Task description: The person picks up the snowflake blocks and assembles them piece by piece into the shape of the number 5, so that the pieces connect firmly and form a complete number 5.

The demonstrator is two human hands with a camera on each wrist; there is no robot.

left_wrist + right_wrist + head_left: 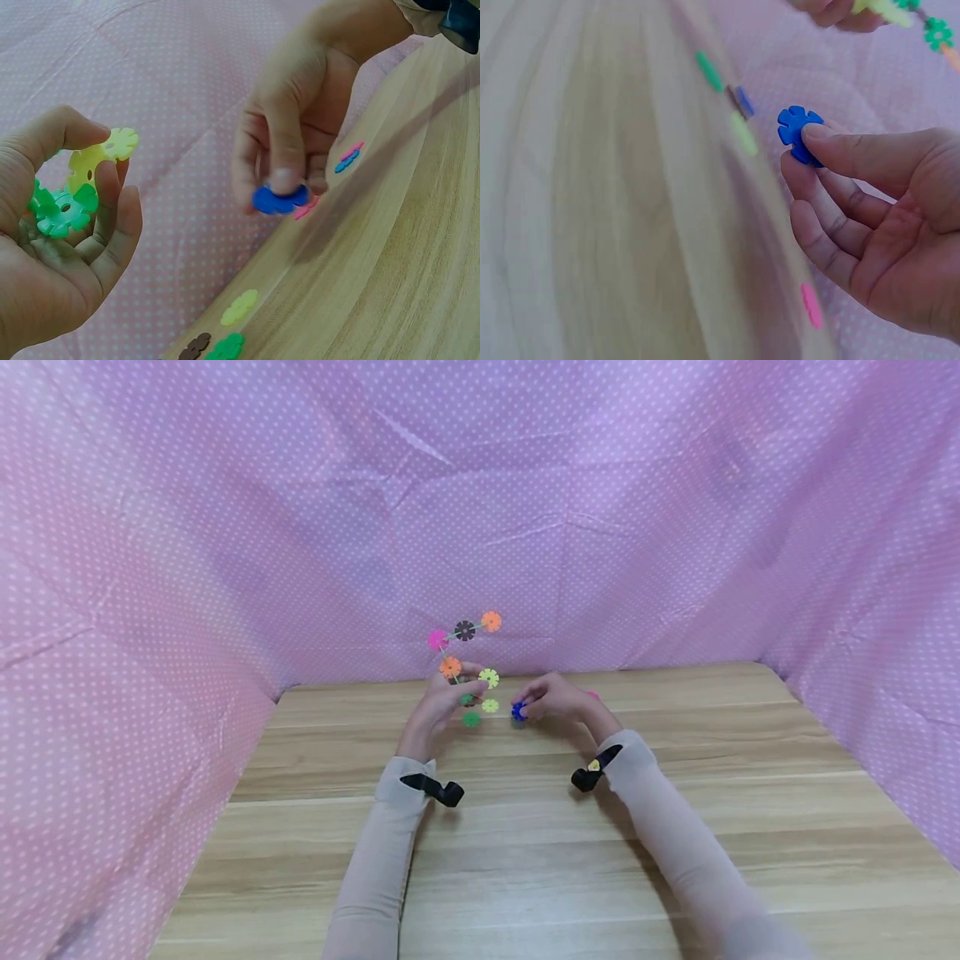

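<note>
My left hand (pixel 444 700) holds a chain of interlocked plastic snowflake discs. Above the hand the chain rises through an orange disc (pixel 450 667) and a pink disc (pixel 438 640), then runs right past a black disc (pixel 465 631) to another orange one (pixel 491 622). A yellow disc (pixel 121 144) at the chain's other end is pinched between thumb and fingers, with a green disc (pixel 66 208) over the palm. To the right, my right hand (pixel 557 697) pinches a single blue snowflake disc (pixel 796 129) between thumb and fingers, apart from the chain. Fingers hide part of the chain.
Loose yellow (pixel 240 307), green (pixel 226 347) and brown (pixel 194 346) discs lie near the far edge of the wooden table (pixel 495 860). Pink and blue discs (pixel 349 157) lie beyond the right hand. A pink dotted cloth (pixel 480 527) hangs behind and at both sides.
</note>
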